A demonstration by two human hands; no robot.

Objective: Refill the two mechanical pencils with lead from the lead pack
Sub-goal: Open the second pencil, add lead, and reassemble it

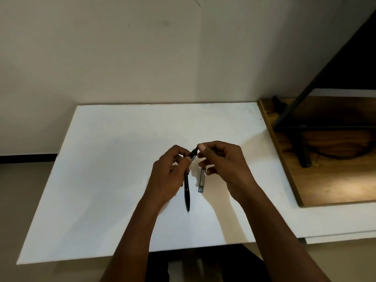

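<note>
My left hand (169, 176) grips a black mechanical pencil (186, 192) above the white table (101, 180). Its tip points toward me. A dark top end (194, 153) sticks out slanted from my left fingers; I cannot tell whether it belongs to the same pencil. The thumb and forefinger of my right hand (225, 165) pinch that top end. The lead pack (201, 181), a small grey oblong case, lies flat on the table just right of the pencil. Its far end sits under my right fingers. I see no second pencil for certain.
A wooden board (335, 180) lies on the table's right side, with a black metal stand (303, 147) and a cable on it. A pale wall rises behind the table. The table's near edge runs just below my forearms.
</note>
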